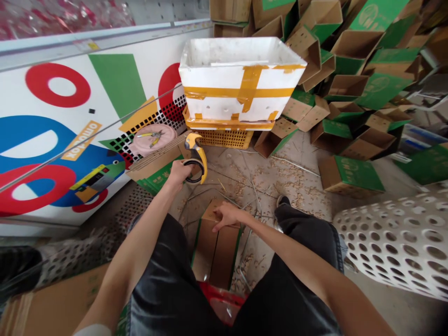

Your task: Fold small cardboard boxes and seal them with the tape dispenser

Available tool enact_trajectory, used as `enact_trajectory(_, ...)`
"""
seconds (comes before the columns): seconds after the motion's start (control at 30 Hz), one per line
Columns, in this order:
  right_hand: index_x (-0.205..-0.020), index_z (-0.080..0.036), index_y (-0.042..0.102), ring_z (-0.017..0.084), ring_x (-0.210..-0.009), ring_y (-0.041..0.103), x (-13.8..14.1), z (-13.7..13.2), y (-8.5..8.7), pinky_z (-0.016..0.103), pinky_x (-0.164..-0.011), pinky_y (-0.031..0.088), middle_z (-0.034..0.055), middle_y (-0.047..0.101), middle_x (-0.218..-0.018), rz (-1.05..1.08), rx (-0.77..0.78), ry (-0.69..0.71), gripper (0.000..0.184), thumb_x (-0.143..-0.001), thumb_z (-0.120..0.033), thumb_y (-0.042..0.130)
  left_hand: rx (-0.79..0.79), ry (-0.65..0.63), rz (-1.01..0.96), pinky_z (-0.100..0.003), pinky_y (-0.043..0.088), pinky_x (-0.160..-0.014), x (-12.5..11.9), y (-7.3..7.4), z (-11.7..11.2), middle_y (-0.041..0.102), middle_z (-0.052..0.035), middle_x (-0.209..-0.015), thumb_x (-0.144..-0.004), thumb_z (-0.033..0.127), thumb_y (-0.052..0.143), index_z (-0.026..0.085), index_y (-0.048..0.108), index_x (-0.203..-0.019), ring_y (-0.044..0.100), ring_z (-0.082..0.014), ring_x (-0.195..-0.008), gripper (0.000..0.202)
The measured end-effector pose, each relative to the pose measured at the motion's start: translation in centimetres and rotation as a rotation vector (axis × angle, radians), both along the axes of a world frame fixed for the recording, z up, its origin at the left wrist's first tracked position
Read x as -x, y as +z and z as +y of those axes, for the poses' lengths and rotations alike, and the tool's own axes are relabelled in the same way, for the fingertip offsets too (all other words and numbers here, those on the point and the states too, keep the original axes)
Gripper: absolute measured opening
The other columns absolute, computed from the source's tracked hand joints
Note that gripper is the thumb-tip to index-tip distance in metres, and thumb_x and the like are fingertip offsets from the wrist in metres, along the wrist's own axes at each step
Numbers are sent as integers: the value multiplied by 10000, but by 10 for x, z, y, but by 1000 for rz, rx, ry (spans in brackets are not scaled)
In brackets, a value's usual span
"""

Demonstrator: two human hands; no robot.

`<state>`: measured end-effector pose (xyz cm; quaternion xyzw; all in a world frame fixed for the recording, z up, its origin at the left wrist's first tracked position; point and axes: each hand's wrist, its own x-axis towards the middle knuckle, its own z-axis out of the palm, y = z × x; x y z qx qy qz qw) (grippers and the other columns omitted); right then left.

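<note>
1. The left hand [179, 171] is closed around the handle of a yellow tape dispenser [196, 156] and holds it up, just above the floor and a little ahead of the left knee.
2. The right hand [227, 215] lies flat, fingers loosely spread, on the far top edge of a cardboard box [217, 247]; it grips nothing.
3. This box stands on the floor between the person's knees, with its top flaps closed.
4. Behind the dispenser, a white foam box [241, 79] with yellow tape sits on a yellow basket [226, 138].
5. To the right, many green and brown cartons [350, 70] lie in a pile.
6. On the left, a pink lid [154, 138] carries small pliers.
</note>
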<state>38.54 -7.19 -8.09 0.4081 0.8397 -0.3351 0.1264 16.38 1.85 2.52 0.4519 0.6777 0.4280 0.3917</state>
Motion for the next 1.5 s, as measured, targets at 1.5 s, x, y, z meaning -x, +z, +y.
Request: enact_trajectory(1.5,-1431,-78,651,403,-1269,662,20,-24,8,445,-1058,545,251,562,-1502,-189,36,12,819,-810,-582,827,-17,-33,152,-280,409,-625,3,-5,3,612,-19,-578,-621,210,654,176,732,-664,631,-221,-688,94)
